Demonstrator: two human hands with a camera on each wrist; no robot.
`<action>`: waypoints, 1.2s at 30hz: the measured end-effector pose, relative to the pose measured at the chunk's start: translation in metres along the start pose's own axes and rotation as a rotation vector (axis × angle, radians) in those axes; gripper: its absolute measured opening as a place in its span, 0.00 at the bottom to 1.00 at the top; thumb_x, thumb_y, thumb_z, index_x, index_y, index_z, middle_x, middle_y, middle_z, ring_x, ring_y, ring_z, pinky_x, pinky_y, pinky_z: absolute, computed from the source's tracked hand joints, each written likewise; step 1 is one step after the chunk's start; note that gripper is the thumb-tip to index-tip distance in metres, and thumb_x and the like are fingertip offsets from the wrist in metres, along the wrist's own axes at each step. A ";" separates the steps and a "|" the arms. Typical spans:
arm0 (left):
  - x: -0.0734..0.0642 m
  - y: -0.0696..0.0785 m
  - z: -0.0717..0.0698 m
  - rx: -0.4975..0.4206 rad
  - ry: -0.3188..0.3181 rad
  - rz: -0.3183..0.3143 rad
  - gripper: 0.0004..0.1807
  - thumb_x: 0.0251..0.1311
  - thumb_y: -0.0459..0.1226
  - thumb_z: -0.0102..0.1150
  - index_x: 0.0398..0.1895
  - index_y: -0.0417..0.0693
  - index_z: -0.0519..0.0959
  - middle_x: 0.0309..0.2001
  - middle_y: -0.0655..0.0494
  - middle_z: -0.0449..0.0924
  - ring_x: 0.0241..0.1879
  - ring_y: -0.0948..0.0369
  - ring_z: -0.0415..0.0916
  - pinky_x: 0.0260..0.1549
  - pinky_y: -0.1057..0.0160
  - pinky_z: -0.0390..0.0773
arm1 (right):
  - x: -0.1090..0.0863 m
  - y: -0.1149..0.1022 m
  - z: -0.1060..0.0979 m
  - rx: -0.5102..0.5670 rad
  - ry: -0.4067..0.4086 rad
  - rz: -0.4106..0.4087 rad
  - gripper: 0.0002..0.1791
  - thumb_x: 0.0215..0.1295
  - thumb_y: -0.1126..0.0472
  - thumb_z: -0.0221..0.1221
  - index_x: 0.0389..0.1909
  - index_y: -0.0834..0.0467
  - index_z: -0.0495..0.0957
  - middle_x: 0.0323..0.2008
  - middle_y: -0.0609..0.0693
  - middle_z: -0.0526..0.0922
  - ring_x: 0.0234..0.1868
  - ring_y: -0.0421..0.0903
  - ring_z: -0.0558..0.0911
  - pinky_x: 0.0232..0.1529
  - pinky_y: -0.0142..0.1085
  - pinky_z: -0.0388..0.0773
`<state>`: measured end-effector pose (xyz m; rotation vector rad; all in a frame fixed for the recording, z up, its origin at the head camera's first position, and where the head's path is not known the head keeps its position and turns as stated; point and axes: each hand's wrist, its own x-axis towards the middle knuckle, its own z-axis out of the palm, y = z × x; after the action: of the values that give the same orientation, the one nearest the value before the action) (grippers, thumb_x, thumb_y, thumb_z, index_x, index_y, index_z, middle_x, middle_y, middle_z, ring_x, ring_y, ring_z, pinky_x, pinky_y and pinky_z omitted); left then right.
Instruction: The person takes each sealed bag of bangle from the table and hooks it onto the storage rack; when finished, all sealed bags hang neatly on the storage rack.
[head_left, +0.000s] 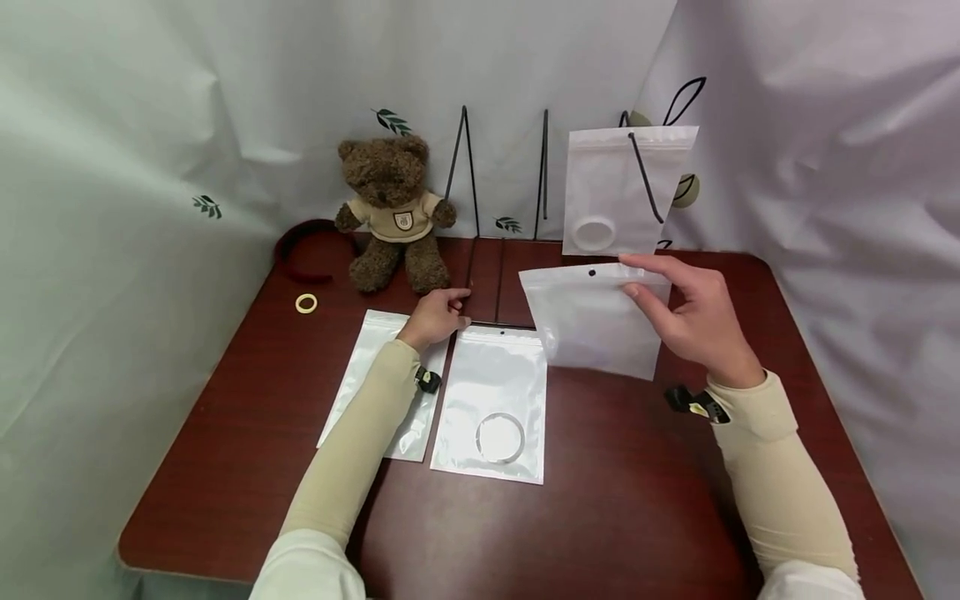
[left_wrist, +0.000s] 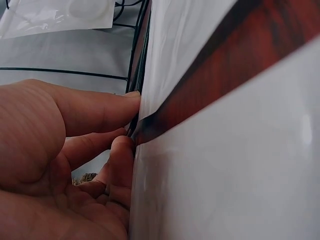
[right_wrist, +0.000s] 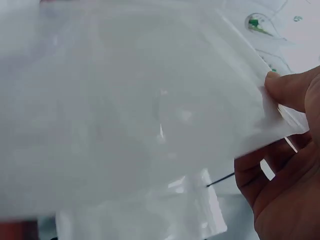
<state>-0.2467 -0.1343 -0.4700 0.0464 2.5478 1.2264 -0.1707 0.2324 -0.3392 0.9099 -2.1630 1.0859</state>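
Observation:
My right hand [head_left: 693,312] pinches a white zip bag [head_left: 592,325] by the right part of its top edge, where a small dark hang hole shows. In the right wrist view this bag [right_wrist: 150,110] fills most of the picture, with the thumb on its near face. At the front left corner of a black wire rack [head_left: 498,283], my left hand [head_left: 435,317] grips the base rod between thumb and fingers. Another white bag [head_left: 630,187] hangs from the rack's right hook, a pale ring shape showing low in it.
Two bags lie on the dark red table [head_left: 600,500]: a ring-bearing bag [head_left: 487,375] and a left bag [head_left: 411,433], partly under my left arm. A teddy bear [head_left: 393,217], red headband [head_left: 281,250] and yellow ring [head_left: 306,303] are at the back left. White curtain surrounds the table.

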 end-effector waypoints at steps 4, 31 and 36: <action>0.000 0.002 0.000 0.003 0.000 -0.006 0.32 0.63 0.36 0.65 0.72 0.58 0.71 0.53 0.51 0.75 0.47 0.55 0.72 0.45 0.57 0.72 | 0.014 -0.005 0.006 -0.038 0.017 -0.052 0.24 0.57 0.72 0.68 0.56 0.57 0.84 0.49 0.56 0.89 0.26 0.25 0.70 0.34 0.22 0.67; -0.002 0.000 0.001 0.020 -0.001 0.015 0.32 0.62 0.36 0.65 0.71 0.57 0.71 0.51 0.51 0.75 0.45 0.55 0.72 0.47 0.57 0.73 | 0.070 -0.020 0.068 0.022 0.262 0.090 0.17 0.63 0.72 0.64 0.54 0.66 0.82 0.47 0.63 0.87 0.15 0.30 0.53 0.20 0.24 0.55; -0.001 0.002 0.000 0.016 0.008 0.021 0.32 0.62 0.36 0.65 0.71 0.56 0.72 0.51 0.51 0.76 0.45 0.54 0.73 0.46 0.56 0.73 | 0.083 -0.004 0.079 0.077 0.328 0.148 0.17 0.65 0.70 0.62 0.55 0.63 0.83 0.50 0.59 0.87 0.16 0.30 0.53 0.22 0.26 0.53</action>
<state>-0.2458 -0.1329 -0.4685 0.0722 2.5700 1.2162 -0.2326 0.1379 -0.3199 0.5632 -1.9492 1.2985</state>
